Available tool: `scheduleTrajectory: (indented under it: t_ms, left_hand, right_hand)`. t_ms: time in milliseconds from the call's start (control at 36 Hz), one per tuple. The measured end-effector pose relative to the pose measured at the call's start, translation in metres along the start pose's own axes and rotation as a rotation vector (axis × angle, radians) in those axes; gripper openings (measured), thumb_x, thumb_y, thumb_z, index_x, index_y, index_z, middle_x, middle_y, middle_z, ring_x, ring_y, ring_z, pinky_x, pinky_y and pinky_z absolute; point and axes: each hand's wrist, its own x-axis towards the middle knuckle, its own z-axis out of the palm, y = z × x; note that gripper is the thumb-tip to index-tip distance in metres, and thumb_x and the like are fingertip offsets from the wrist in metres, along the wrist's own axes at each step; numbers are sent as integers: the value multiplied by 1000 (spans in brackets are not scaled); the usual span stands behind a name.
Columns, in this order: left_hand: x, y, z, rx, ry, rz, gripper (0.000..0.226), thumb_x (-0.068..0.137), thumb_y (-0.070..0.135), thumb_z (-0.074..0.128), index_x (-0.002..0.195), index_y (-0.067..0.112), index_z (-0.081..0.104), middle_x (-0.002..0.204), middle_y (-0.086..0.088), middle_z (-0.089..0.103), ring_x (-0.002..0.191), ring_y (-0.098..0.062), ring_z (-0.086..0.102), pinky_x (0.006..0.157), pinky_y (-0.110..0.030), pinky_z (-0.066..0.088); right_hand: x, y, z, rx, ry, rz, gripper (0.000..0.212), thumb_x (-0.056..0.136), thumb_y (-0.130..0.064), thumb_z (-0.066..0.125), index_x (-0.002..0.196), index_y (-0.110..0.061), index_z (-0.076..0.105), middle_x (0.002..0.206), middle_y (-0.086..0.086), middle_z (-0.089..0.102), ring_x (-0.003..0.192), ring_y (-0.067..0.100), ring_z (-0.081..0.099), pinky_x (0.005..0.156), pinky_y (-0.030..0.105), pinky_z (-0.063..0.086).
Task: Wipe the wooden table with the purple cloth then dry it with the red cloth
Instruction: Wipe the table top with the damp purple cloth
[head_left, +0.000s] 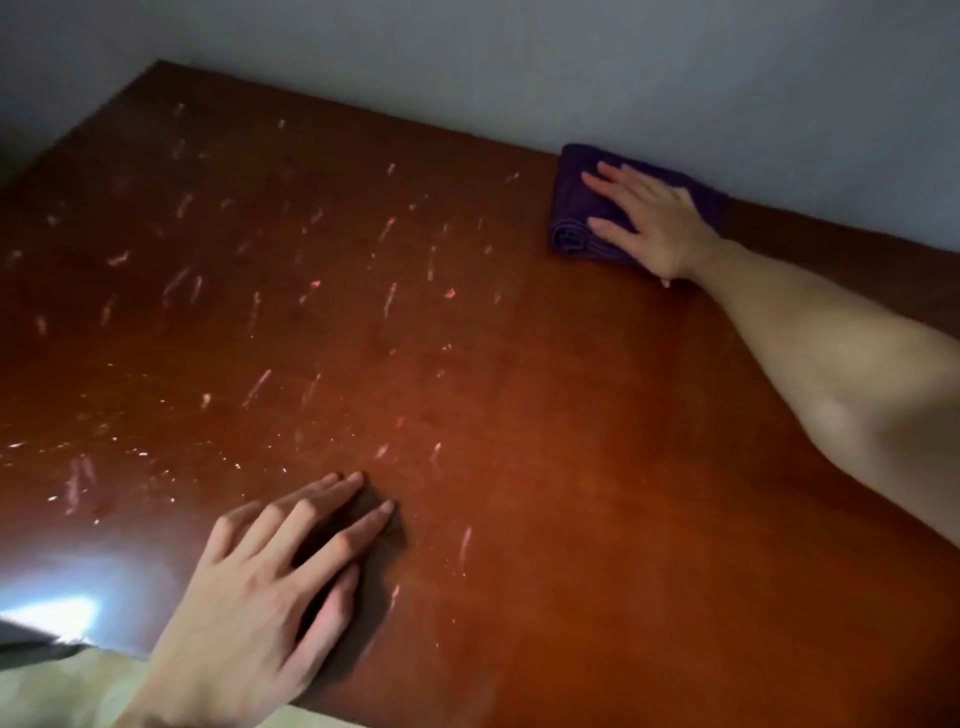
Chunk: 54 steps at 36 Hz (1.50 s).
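The reddish-brown wooden table (545, 415) fills the view. Its left and middle parts are covered with pale streaks and small wet specks; the right part looks smooth. The folded purple cloth (576, 213) lies at the far right, against the wall. My right hand (649, 223) lies flat on top of it, fingers spread and pointing left, pressing it to the wood. My left hand (270, 587) rests palm down on the bare table near the front edge, fingers slightly apart, holding nothing. No red cloth is in view.
A grey wall (623, 67) runs along the table's far edge and around its far left corner. A bright light reflection (57, 608) shines on the front left of the tabletop. Beige floor (67, 691) shows below the front edge.
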Motion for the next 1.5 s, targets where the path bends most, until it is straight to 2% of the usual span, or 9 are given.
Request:
scheduleTrajectory:
  t_ms: [167, 333, 472, 611, 806, 972, 1250, 1389, 1500]
  left_hand:
    - [-1, 1, 0, -2, -5, -5, 60, 83, 38, 72, 141, 28, 59, 150, 0, 52, 135, -19, 51, 98, -46, 40]
    - [-3, 3, -6, -43, -16, 0, 50, 99, 45, 35, 140, 27, 58, 145, -1, 53, 127, -22, 53, 98, -42, 36]
    - [-5, 5, -8, -48, 85, 2, 49, 98, 45, 39, 132, 17, 60, 126, -5, 56, 108, -27, 53, 92, -42, 38]
    - [-9, 5, -12, -63, 246, -74, 34, 95, 42, 42, 106, 11, 52, 102, -13, 49, 90, -32, 45, 78, -44, 34]
    - [-18, -25, -23, -53, 233, -117, 34, 93, 42, 43, 102, 10, 52, 103, -17, 50, 92, -34, 45, 78, -45, 32]
    - [-32, -69, -35, 34, 120, -109, 46, 94, 44, 40, 122, 14, 61, 112, -12, 53, 98, -32, 49, 83, -45, 36]
    - [-29, -69, -31, 22, 50, -115, 47, 96, 42, 39, 133, 21, 59, 134, -4, 56, 107, -27, 52, 91, -44, 37]
    - [-26, -70, -31, -30, 8, -126, 46, 98, 40, 39, 138, 25, 57, 139, -1, 53, 115, -23, 50, 96, -43, 35]
    - [-23, -72, -30, -71, -31, -141, 49, 100, 42, 35, 142, 26, 56, 143, -1, 52, 120, -24, 53, 100, -45, 35]
  right_hand:
    - [-13, -29, 13, 38, 59, 212, 74, 99, -76, 20, 163, -40, 12, 173, -6, 8, 160, 18, 5, 127, 48, 7]
    - [-56, -86, 27, 34, 62, 351, 82, 96, -80, 17, 164, -36, 7, 174, -5, 5, 160, 21, 2, 127, 51, 5]
    - [-127, -157, 43, 7, 106, 333, 79, 97, -77, 22, 163, -36, 12, 173, -6, 10, 160, 22, 6, 126, 50, 10]
    - [-211, -250, 61, 32, 124, 276, 87, 88, -80, 13, 164, -37, 16, 173, -6, 13, 160, 22, 9, 126, 52, 11]
    - [-293, -329, 84, 5, 75, 122, 81, 96, -77, 21, 164, -36, 12, 174, -7, 6, 160, 22, 4, 125, 56, 12]
    - [-287, -320, 78, -49, 58, -3, 81, 95, -78, 26, 163, -36, 16, 173, -6, 14, 158, 24, 15, 122, 57, 18]
    - [-186, -248, 58, -28, -53, -395, 78, 93, -78, 38, 161, -46, 18, 173, -12, 9, 159, 16, 8, 126, 46, 9]
    - [-112, -209, 51, -25, -19, -364, 78, 92, -81, 31, 161, -45, 21, 172, -10, 16, 158, 19, 16, 124, 49, 20]
    - [-46, -178, 37, -17, -28, -275, 81, 88, -88, 16, 160, -49, 16, 172, -11, 15, 158, 19, 14, 122, 49, 19]
